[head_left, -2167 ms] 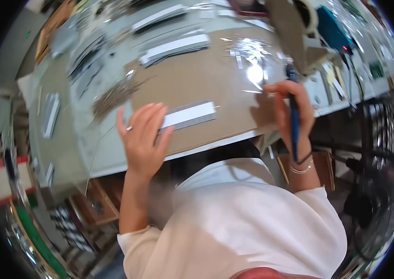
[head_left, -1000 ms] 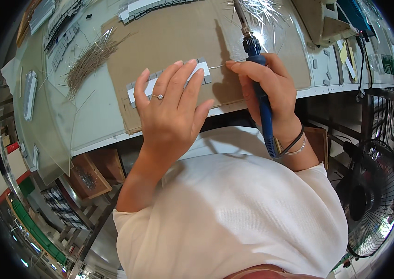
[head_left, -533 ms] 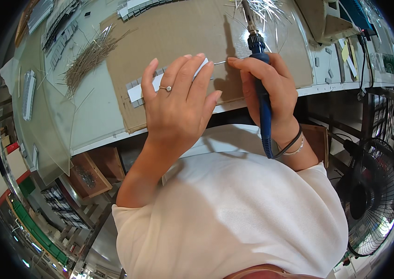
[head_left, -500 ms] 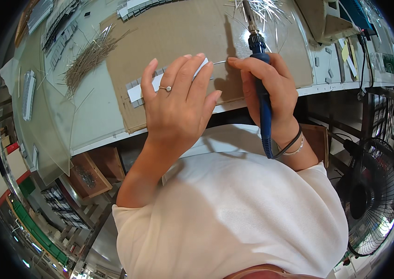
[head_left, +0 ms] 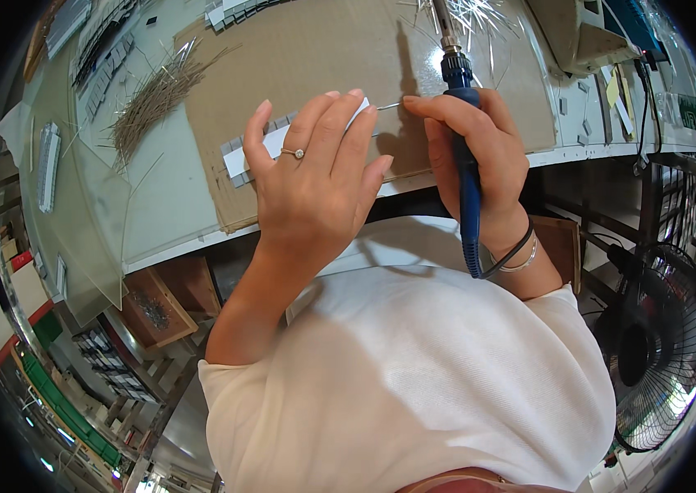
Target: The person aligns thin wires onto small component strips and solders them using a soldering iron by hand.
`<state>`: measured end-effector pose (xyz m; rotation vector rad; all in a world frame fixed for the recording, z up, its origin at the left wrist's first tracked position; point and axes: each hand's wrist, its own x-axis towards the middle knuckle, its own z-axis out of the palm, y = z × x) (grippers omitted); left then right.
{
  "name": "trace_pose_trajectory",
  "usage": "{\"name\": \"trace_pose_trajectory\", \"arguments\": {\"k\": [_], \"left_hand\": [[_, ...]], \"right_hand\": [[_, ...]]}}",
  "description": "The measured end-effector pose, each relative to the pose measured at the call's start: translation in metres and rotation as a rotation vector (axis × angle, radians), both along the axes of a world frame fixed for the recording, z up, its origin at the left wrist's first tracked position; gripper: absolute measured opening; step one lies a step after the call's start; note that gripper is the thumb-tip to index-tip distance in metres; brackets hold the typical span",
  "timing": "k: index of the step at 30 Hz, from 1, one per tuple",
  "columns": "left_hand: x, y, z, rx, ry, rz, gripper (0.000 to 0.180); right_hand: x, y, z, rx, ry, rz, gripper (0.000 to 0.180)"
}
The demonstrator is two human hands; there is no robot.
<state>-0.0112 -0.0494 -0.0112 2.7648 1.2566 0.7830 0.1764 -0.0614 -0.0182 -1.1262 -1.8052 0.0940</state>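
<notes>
My left hand [head_left: 311, 181] lies flat with its fingers spread over a white strip [head_left: 235, 162] lined with small grey blocks [head_left: 241, 179]. The strip rests on a sheet of brown cardboard [head_left: 298, 62], and the hand covers much of it. In my right hand [head_left: 496, 156] is a soldering iron [head_left: 468, 197] with a dark blue handle, its metal end pointing away from me. A thin silvery wire [head_left: 388, 106] runs from the right fingertips toward the strip's right end. Whether those fingertips pinch the wire is hard to make out.
A bundle of thin wires [head_left: 151, 107] lies left of the cardboard, and loose silver wires [head_left: 483, 20] are heaped beyond the iron. A beige housing [head_left: 582, 41] stands at the back right. Beyond the table's near edge are a wooden drawer [head_left: 138, 287] and a black fan [head_left: 652, 353].
My right hand has shifted very slightly to the right along with the soldering iron. The left hand keeps its place on the strip.
</notes>
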Motion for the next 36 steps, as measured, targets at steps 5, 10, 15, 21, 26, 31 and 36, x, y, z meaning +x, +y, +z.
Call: {"name": "trace_pose_trajectory", "arguments": {"k": [5, 10, 15, 21, 26, 31, 36], "left_hand": [[0.0, 0.0, -0.004, 0.061, -0.018, -0.019, 0.038], [0.003, 0.002, -0.003, 0.075, -0.012, -0.009, 0.039], [0.004, 0.002, -0.006, 0.093, 0.002, 0.004, 0.04], [0.001, -0.002, -0.003, 0.04, 0.034, 0.015, 0.04], [-0.001, -0.004, -0.006, 0.087, 0.035, 0.025, 0.037], [0.0, -0.005, -0.005, 0.075, 0.025, 0.016, 0.036], [-0.001, -0.005, -0.006, 0.059, 0.01, 0.008, 0.038]], "right_hand": [[-0.002, -0.001, 0.001, 0.002, 0.004, -0.006, 0.042], [-0.001, 0.001, 0.0, 0.035, -0.026, -0.024, 0.037], [0.006, -0.001, 0.017, -0.006, -0.036, 0.013, 0.035], [0.038, -0.025, 0.062, -0.194, 0.087, 0.067, 0.052], [0.033, -0.042, 0.07, -0.386, 0.499, 0.008, 0.027], [0.032, -0.041, 0.07, -0.453, 0.524, 0.124, 0.017], [0.025, -0.036, 0.067, -0.536, 0.517, 0.087, 0.02]]}}
